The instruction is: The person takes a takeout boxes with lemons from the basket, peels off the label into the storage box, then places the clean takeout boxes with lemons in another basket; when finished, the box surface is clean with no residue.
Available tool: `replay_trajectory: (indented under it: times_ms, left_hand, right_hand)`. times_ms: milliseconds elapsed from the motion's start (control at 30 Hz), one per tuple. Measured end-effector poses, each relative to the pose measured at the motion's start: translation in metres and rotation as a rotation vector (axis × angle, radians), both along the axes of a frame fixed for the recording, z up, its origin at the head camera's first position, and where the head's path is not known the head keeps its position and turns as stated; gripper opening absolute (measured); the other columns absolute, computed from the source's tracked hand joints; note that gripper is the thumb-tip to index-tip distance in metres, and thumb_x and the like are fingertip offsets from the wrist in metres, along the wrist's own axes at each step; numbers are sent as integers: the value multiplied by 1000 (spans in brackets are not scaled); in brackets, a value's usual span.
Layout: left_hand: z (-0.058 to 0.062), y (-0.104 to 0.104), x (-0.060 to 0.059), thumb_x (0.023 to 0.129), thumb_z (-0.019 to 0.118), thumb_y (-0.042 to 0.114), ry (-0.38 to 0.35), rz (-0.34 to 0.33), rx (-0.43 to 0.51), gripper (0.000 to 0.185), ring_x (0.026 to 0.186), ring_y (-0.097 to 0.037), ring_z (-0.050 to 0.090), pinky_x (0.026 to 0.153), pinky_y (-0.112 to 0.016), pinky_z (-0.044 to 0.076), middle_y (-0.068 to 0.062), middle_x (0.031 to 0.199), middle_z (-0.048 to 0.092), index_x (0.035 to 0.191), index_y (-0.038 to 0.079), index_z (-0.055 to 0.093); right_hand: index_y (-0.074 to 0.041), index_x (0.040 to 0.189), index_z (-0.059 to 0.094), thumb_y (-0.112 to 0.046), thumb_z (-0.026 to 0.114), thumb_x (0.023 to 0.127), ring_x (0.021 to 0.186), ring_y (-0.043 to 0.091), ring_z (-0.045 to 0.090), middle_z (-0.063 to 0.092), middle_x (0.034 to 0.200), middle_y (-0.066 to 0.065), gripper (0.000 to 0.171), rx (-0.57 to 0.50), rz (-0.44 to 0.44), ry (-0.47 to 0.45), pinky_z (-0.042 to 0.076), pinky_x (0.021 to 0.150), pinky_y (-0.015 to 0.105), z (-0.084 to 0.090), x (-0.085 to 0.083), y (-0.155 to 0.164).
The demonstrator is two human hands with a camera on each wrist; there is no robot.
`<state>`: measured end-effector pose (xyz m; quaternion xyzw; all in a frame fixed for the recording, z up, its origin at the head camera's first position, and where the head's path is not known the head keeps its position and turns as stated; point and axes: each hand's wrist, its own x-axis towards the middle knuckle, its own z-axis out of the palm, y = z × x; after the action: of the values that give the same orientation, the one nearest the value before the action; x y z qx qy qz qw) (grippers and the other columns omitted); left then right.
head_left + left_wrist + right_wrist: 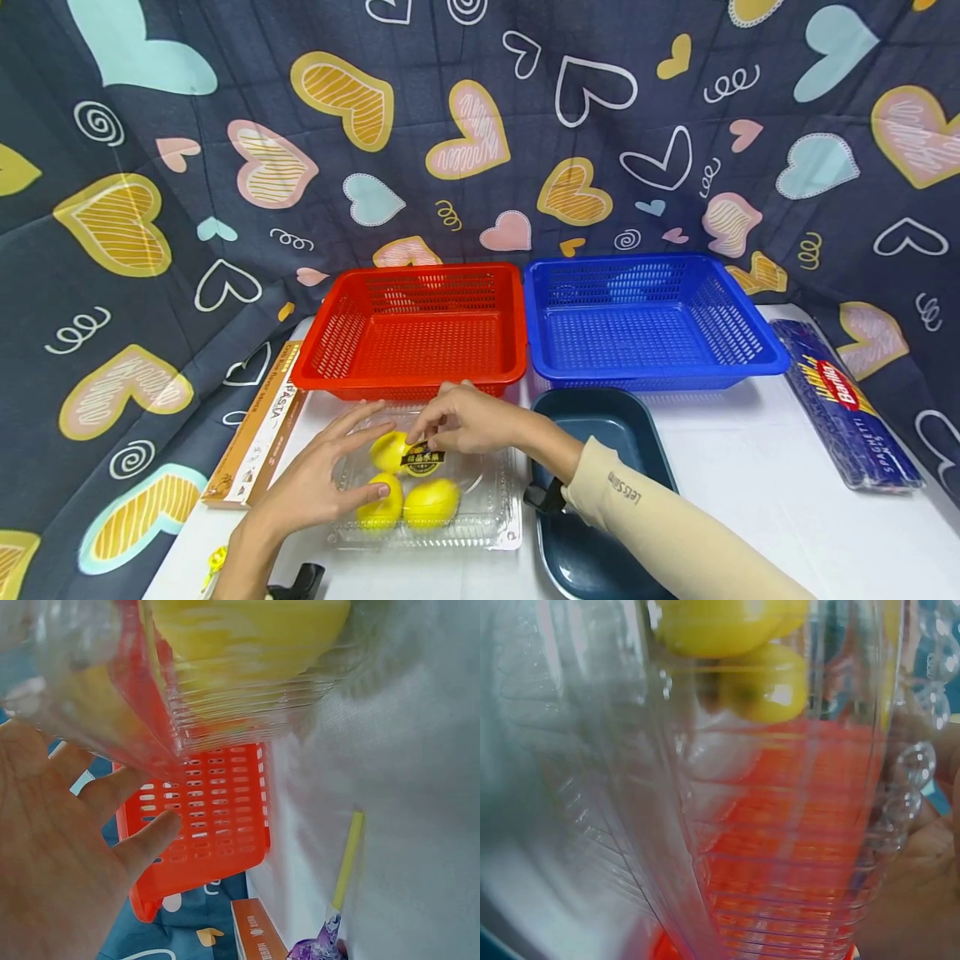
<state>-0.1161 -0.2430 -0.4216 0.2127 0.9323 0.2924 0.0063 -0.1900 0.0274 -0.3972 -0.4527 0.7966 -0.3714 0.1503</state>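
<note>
A clear plastic clamshell box lies on the white table with three yellow fruits, apparently lemons, inside. Its lid carries a black-and-gold sticker. My left hand is spread over the box's left side, fingers straight and thumb over one lemon. In the left wrist view, that hand stands beside the clear wall and grips nothing. My right hand bends its fingers over the lid near the sticker; whether they pinch anything is hidden. The right wrist view shows lemons through the plastic, with the hand partly behind it.
Behind the box stands a red basket, beside a blue basket. A dark teal dish sits under my right forearm. A pasta box lies left, a Barilla spaghetti pack right. A purple-wrapped lollipop lies near the left edge.
</note>
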Motion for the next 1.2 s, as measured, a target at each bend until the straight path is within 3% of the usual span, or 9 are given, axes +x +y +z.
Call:
replay_trajectory:
  times_ms: [200, 433, 867, 1067, 1200]
  left_hand:
    - [0, 1, -1, 79, 84, 48, 0, 0, -5, 72, 150, -33, 34, 108, -76, 36, 4, 162, 40, 144, 29, 59]
    - [0, 1, -1, 79, 84, 47, 13, -6, -5, 71, 148, -32, 36, 107, -75, 38, 5, 161, 41, 143, 29, 60]
    - [3, 1, 2, 79, 83, 48, 4, 7, -11, 69, 147, -37, 38, 105, -76, 38, -2, 162, 41, 143, 31, 60]
    - [3, 1, 1, 80, 84, 47, 14, -7, -11, 70, 147, -34, 38, 106, -76, 37, 2, 161, 41, 143, 30, 60]
    - [4, 2, 1, 79, 85, 45, 18, -12, -11, 70, 146, -33, 39, 108, -74, 38, 4, 161, 42, 143, 29, 60]
  right_hand:
    - [-14, 112, 79, -5, 68, 94, 97, 13, 52, 75, 97, -5, 23, -41, 8, -59, 45, 86, 24, -1, 0, 2]
    - [-11, 114, 78, -4, 67, 94, 96, 8, 52, 73, 97, 0, 24, -84, 29, -81, 50, 84, 21, 4, 2, 6]
    - [-9, 117, 76, -5, 65, 96, 94, 6, 58, 76, 108, 1, 24, -198, 24, -147, 53, 91, 30, 15, 4, 14]
    - [-9, 122, 73, -5, 63, 97, 94, 11, 61, 75, 115, 5, 28, -251, 0, -203, 58, 87, 32, 23, 6, 32]
    - [-10, 124, 72, -5, 64, 97, 102, 13, 68, 75, 119, 5, 28, -280, -37, -220, 59, 93, 33, 27, 6, 50]
